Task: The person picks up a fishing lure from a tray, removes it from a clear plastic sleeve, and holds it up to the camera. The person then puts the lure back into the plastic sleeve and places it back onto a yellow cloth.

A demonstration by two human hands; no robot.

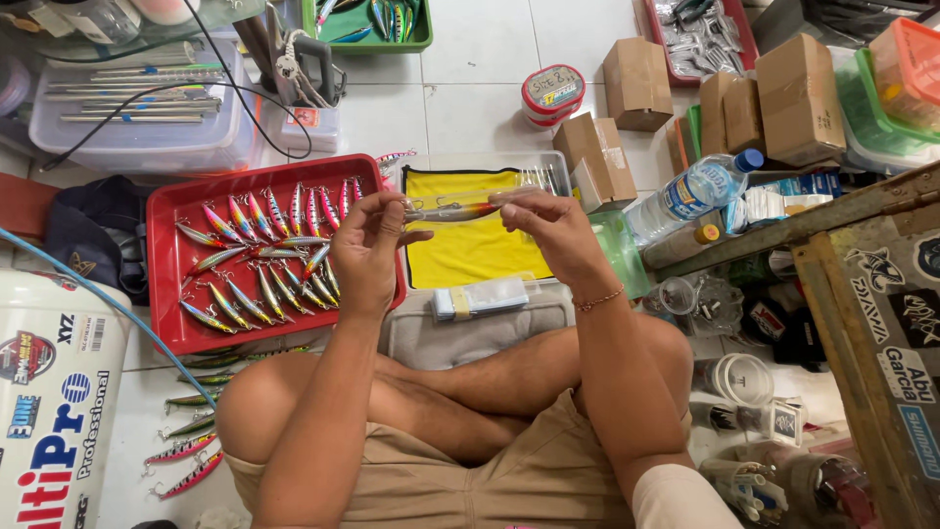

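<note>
Both my hands hold one slim, multicoloured fishing lure [455, 211] level above a yellow cloth [470, 250]. My left hand [370, 245] pinches its left end, where a hook hangs. My right hand [543, 220] grips its right end, fingers closed around it, with what looks like a clear sleeve at the fingertips. My crossed legs lie below. A red tray [162, 284] at my left holds several similar striped lures [259, 260] in rows.
More lures [186, 456] lie on the floor by my left knee. A white bucket [49, 392] stands at the far left. Cardboard boxes [636, 83], a water bottle [690, 196], a tape roll [551, 93] and a green tray [367, 24] surround the cloth. A wooden bench [871, 294] stands right.
</note>
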